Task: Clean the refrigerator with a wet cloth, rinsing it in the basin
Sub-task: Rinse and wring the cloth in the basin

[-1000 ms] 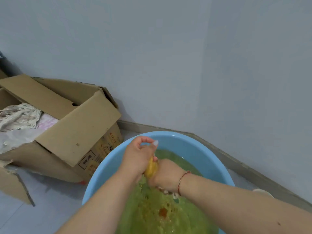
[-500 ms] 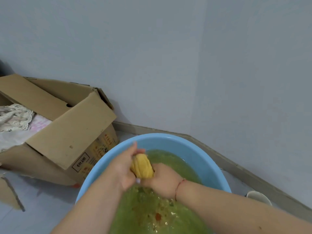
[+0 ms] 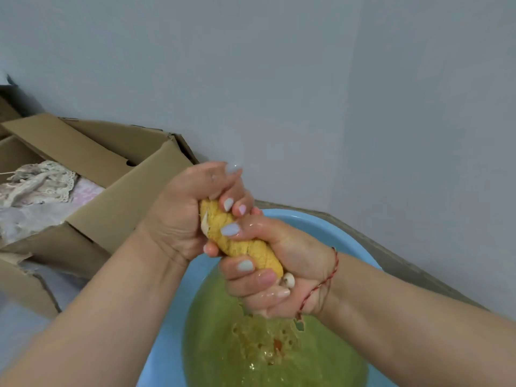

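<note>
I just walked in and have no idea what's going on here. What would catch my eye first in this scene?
Right in the middle, the left hand and right hand grip a twisted yellow cloth, wringing it. Below them sits a blue basin of murky green water, dotted with orange specks where the drips land. On the floor to the left stands an open cardboard box with lacy fabric inside.

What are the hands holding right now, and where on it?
Both grip the twisted yellow cloth over the basin: left hand round its upper end, right hand round its lower end.
</note>
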`<state>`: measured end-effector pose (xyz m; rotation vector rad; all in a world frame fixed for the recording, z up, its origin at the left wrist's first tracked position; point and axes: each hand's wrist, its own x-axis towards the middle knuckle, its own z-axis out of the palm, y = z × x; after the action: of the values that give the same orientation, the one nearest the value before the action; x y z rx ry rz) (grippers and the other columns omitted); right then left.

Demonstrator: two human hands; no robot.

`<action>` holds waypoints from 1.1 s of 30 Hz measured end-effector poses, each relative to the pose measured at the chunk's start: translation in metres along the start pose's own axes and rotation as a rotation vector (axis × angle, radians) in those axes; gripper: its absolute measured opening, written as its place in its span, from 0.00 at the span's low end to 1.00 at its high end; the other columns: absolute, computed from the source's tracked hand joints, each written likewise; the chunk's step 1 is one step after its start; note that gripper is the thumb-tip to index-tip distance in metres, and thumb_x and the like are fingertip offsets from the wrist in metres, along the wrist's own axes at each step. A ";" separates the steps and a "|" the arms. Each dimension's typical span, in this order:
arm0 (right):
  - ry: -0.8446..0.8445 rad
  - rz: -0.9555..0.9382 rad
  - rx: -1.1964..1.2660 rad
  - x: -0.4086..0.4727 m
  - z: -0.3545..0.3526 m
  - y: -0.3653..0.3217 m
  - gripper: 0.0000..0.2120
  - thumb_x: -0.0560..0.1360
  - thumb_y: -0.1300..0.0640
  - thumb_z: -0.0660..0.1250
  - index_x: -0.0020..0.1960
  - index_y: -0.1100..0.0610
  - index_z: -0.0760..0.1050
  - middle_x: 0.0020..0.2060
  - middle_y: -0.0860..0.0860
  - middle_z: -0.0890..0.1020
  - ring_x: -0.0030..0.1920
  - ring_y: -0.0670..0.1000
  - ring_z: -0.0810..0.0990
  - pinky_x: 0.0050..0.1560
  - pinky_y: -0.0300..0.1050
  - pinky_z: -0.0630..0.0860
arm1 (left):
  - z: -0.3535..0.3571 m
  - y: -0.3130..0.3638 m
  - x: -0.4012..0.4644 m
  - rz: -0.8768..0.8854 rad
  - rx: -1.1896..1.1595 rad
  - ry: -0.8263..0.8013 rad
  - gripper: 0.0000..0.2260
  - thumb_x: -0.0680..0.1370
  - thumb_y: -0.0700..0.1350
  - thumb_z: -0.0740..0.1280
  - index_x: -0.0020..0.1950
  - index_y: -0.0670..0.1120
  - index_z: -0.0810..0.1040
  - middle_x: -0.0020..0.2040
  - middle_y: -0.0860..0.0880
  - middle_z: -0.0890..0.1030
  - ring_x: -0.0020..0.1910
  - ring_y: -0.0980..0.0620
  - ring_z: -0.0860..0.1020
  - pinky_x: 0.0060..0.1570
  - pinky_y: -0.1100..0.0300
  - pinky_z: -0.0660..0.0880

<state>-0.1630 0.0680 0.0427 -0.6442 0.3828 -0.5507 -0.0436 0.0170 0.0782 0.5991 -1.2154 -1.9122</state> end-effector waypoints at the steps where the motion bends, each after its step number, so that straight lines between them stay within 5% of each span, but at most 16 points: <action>1: 0.046 0.018 -0.014 -0.002 0.003 0.000 0.07 0.67 0.51 0.71 0.40 0.54 0.75 0.26 0.46 0.71 0.22 0.41 0.66 0.21 0.32 0.56 | 0.002 0.002 0.000 -0.019 0.069 0.092 0.20 0.68 0.45 0.72 0.22 0.48 0.66 0.21 0.50 0.66 0.23 0.54 0.70 0.32 0.59 0.76; 5: 0.418 0.025 -0.210 0.003 -0.005 0.015 0.04 0.75 0.58 0.65 0.44 0.54 0.69 0.25 0.49 0.69 0.18 0.43 0.62 0.18 0.30 0.52 | 0.005 -0.016 0.013 -0.153 0.326 0.240 0.23 0.73 0.41 0.68 0.20 0.46 0.63 0.19 0.47 0.64 0.21 0.50 0.67 0.30 0.59 0.73; 11: 0.880 0.084 -0.510 0.021 -0.036 0.050 0.03 0.74 0.62 0.64 0.43 0.56 0.71 0.26 0.51 0.69 0.20 0.48 0.64 0.22 0.31 0.61 | -0.004 -0.074 0.025 -0.184 1.093 0.395 0.17 0.69 0.34 0.64 0.23 0.44 0.64 0.22 0.46 0.71 0.28 0.47 0.68 0.31 0.56 0.64; 13: 0.943 0.075 -0.825 0.026 -0.050 0.054 0.04 0.76 0.62 0.62 0.50 0.59 0.74 0.30 0.52 0.73 0.29 0.53 0.72 0.30 0.39 0.68 | -0.006 -0.091 0.029 -0.175 1.181 0.432 0.13 0.67 0.36 0.64 0.26 0.44 0.62 0.27 0.41 0.69 0.31 0.47 0.67 0.32 0.53 0.62; 15: 0.955 0.155 -1.203 0.031 -0.057 0.054 0.13 0.79 0.61 0.57 0.61 0.60 0.74 0.48 0.56 0.80 0.49 0.57 0.78 0.43 0.43 0.68 | -0.008 -0.103 0.032 -0.181 1.143 0.488 0.08 0.62 0.40 0.61 0.26 0.44 0.62 0.28 0.41 0.69 0.31 0.45 0.71 0.32 0.53 0.62; 17: 1.008 0.167 -1.355 0.034 -0.063 0.056 0.14 0.79 0.59 0.55 0.62 0.59 0.74 0.59 0.57 0.78 0.58 0.58 0.77 0.47 0.43 0.68 | -0.014 -0.116 0.037 -0.196 1.089 0.550 0.08 0.59 0.42 0.59 0.25 0.46 0.60 0.27 0.41 0.69 0.33 0.40 0.78 0.32 0.53 0.63; 24: 1.138 0.171 -1.218 0.034 -0.091 0.074 0.14 0.75 0.55 0.60 0.59 0.56 0.71 0.52 0.54 0.81 0.53 0.57 0.80 0.44 0.42 0.71 | -0.032 -0.149 0.042 -0.287 0.616 0.861 0.06 0.56 0.40 0.61 0.26 0.45 0.63 0.25 0.41 0.70 0.30 0.46 0.72 0.32 0.52 0.66; 33: 1.115 0.257 -1.352 0.027 -0.100 0.077 0.18 0.74 0.58 0.58 0.63 0.54 0.65 0.43 0.53 0.80 0.41 0.56 0.79 0.38 0.44 0.74 | -0.022 -0.149 0.039 -0.428 0.245 1.111 0.03 0.70 0.35 0.64 0.37 0.41 0.76 0.28 0.45 0.78 0.30 0.45 0.75 0.38 0.53 0.78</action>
<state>-0.1635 0.0577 -0.0858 -1.5087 1.9546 -0.2884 -0.1037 0.0099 -0.0651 1.8469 -0.5807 -1.3151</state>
